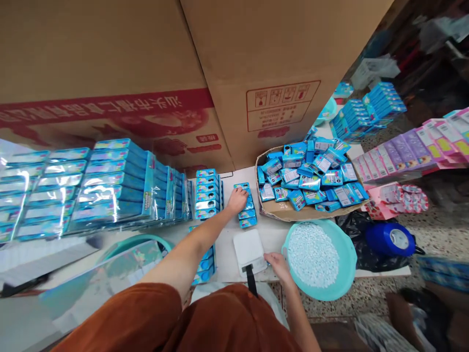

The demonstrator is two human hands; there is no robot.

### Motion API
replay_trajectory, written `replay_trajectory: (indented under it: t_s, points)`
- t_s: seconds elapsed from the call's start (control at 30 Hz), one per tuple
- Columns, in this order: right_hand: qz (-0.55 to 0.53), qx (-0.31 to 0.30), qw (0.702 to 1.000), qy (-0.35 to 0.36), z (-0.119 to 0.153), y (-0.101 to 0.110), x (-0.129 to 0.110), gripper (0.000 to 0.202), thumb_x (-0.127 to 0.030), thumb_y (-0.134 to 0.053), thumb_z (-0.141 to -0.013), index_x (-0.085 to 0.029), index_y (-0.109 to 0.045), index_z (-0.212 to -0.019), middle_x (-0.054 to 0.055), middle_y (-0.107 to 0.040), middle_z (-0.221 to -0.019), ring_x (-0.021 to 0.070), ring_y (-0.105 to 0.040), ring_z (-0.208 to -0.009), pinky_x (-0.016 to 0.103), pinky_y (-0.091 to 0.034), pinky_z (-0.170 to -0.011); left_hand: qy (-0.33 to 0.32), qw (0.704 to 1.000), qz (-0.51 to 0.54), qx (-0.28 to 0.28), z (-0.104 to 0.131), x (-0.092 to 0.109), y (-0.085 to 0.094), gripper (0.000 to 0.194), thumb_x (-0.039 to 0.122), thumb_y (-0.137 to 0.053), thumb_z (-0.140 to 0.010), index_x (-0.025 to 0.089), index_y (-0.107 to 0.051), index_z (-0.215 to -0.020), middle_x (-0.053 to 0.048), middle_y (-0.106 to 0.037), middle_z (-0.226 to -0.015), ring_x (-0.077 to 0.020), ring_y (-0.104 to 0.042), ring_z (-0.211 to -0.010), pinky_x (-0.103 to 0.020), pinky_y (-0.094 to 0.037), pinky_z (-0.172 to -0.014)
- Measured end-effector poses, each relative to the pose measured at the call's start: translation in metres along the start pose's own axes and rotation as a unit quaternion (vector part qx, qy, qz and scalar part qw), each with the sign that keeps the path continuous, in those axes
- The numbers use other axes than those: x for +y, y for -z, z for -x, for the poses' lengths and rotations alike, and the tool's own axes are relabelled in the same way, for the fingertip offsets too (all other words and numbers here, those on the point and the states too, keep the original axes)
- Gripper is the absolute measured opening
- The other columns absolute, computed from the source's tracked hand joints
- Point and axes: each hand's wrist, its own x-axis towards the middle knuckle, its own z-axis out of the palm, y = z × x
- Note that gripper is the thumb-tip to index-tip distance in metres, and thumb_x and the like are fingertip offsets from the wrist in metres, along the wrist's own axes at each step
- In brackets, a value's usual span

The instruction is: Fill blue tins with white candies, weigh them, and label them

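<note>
Right hand (279, 268) at one white scale's (249, 247) edge, can't tell its grip; one teal basin (349, 261) beside. Left hand (238, 199) over one row of blue packs (248, 214), pinch unclear; one heaped tray (282, 213); tall cardboard (220, 54) blocks behind.

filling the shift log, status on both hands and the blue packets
Left hand at short blue packet row, partly hiding it. Right hand beside white device, grip unclear. No obstruction seen.
</note>
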Motion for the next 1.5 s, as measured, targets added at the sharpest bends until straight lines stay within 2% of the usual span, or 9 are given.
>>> replay_trajectory:
  t_s: [0.47, 0.63, 0.77, 0.87, 1.0, 1.1, 1.2, 1.3, 1.5]
  points:
    - [-0.108, -0.016, 0.992, -0.065, -0.001, -0.017, -0.022, 0.037, -0.051, -0.068, -0.065, -0.014, -0.064, -0.067, -0.004, -0.049, -0.055, 0.0067, -0.036, -0.048, 0.02, -0.022, -0.045, 0.002, 0.999, 0.018, -0.029, 0.001, 0.004, -0.002, 0.043, 0.004, -0.038, -0.08, 0.012, -0.059, -0.117, -0.016, -0.06, -0.109, -0.0302, -0.048, -0.108, -0.051, -0.022, -0.103]
    - [-0.331, -0.015, 0.941, -0.062, 0.004, -0.023, -0.05, 0.031, -0.045, -0.071, -0.066, -0.017, -0.058, -0.071, -0.008, -0.041, -0.053, 0.0021, -0.023, -0.039, 0.019, -0.015, -0.038, 0.067, 0.991, 0.113, -0.016, 0.007, 0.017, 0.019, 0.038, 0.009, -0.044, -0.079, 0.013, -0.06, -0.114, -0.016, -0.06, -0.114, -0.0312, -0.045, -0.114, -0.047, -0.028, -0.101]
    - [-0.437, -0.059, 0.895, -0.06, 0.003, -0.024, -0.071, 0.026, -0.039, -0.069, -0.07, -0.018, -0.056, -0.074, -0.008, -0.044, -0.055, 0.0018, -0.02, -0.037, 0.018, -0.02, -0.036, 0.089, 0.958, 0.261, 0.074, 0.051, 0.049, 0.039, 0.037, 0.021, -0.043, -0.086, 0.018, -0.054, -0.122, -0.011, -0.056, -0.123, -0.0254, -0.046, -0.116, -0.04, -0.036, -0.099]
    - [-0.471, -0.081, 0.877, -0.048, 0.002, -0.025, -0.08, 0.02, -0.032, -0.068, -0.072, -0.018, -0.055, -0.074, -0.007, -0.045, -0.057, 0.0016, -0.023, -0.038, 0.017, -0.023, -0.036, 0.168, 0.886, 0.43, 0.035, 0.095, 0.087, 0.043, 0.023, 0.03, -0.047, -0.087, 0.018, -0.061, -0.101, -0.007, -0.064, -0.101, -0.019, -0.058, -0.094, -0.032, -0.045, -0.087]
    - [-0.44, -0.081, 0.894, -0.008, 0.004, -0.031, -0.076, 0.017, -0.025, -0.07, -0.066, -0.017, -0.056, -0.069, -0.008, -0.044, -0.054, 0.0015, -0.027, -0.04, 0.017, -0.022, -0.038, 0.304, 0.705, 0.63, -0.114, 0.135, 0.127, 0.04, 0.025, 0.044, -0.055, -0.083, 0.019, -0.059, -0.087, -0.001, -0.063, -0.071, -0.0121, -0.058, -0.061, -0.025, -0.047, -0.061]
    - [-0.38, -0.061, 0.922, 0.033, 0.008, -0.034, -0.068, 0.016, -0.025, -0.072, -0.064, -0.015, -0.061, -0.072, -0.007, -0.047, -0.055, 0.0017, -0.03, -0.042, 0.017, -0.021, -0.04, 0.355, 0.573, 0.726, -0.138, 0.144, 0.137, 0.042, 0.024, 0.04, -0.064, -0.077, 0.018, -0.058, -0.084, 0.002, -0.06, -0.062, -0.0082, -0.056, -0.054, -0.022, -0.047, -0.058]
    - [-0.333, -0.031, 0.94, 0.062, 0.012, -0.034, -0.06, 0.019, -0.028, -0.071, -0.065, -0.015, -0.064, -0.076, -0.006, -0.05, -0.057, 0.0027, -0.034, -0.045, 0.018, -0.023, -0.042, 0.362, 0.499, 0.775, -0.138, 0.148, 0.136, 0.046, 0.024, 0.028, -0.077, -0.064, 0.016, -0.061, -0.078, 0.001, -0.064, -0.068, -0.0074, -0.061, -0.062, -0.022, -0.051, -0.071]
    - [-0.359, 0.024, 0.932, 0.051, 0.011, -0.033, -0.054, 0.023, -0.029, -0.073, -0.063, -0.015, -0.063, -0.079, -0.005, -0.052, -0.059, 0.0033, -0.036, -0.046, 0.018, -0.024, -0.04, 0.368, 0.519, 0.759, -0.138, 0.145, 0.133, 0.046, 0.025, 0.016, -0.08, -0.057, 0.015, -0.064, -0.077, -0.001, -0.067, -0.071, -0.0097, -0.064, -0.066, -0.026, -0.053, -0.076]
    - [-0.479, 0.061, 0.876, 0.01, 0.007, -0.022, -0.038, 0.025, -0.029, -0.074, -0.063, -0.02, -0.055, -0.076, -0.005, -0.053, -0.065, 0.0033, -0.037, -0.044, 0.016, -0.027, -0.034, 0.42, 0.69, 0.588, -0.024, 0.079, 0.083, 0.032, 0.02, 0.009, -0.068, -0.067, 0.014, -0.065, -0.086, -0.001, -0.067, -0.072, -0.0121, -0.064, -0.065, -0.026, -0.054, -0.067]
